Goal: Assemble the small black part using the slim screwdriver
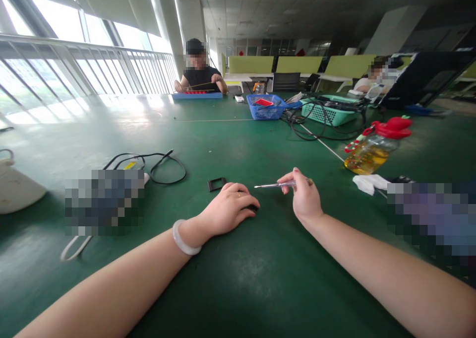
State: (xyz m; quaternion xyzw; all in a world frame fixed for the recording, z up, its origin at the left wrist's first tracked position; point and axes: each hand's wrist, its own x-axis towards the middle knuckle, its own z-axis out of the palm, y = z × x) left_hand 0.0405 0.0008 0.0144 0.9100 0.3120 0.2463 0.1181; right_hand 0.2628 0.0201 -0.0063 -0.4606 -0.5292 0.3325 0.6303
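My left hand (233, 208) rests on the green table (245, 278), its fingers curled over a small black part (253, 208) that is mostly hidden under them. A white bracelet (186, 237) circles the left wrist. Just beyond the left fingers lies a small black rectangular frame (216, 184). My right hand (303, 194) is closed on a thin screwdriver (273, 184), held nearly level with its metal tip pointing left, a short way from the left fingers.
Left are a blurred-out object (104, 199), a black cable (167, 168) and a white container (18, 186). Right stands a red-capped bottle (375, 147). Farther back are a blue basket (267, 110), a green basket (327, 114) with cables, and a person (201, 75) across the table.
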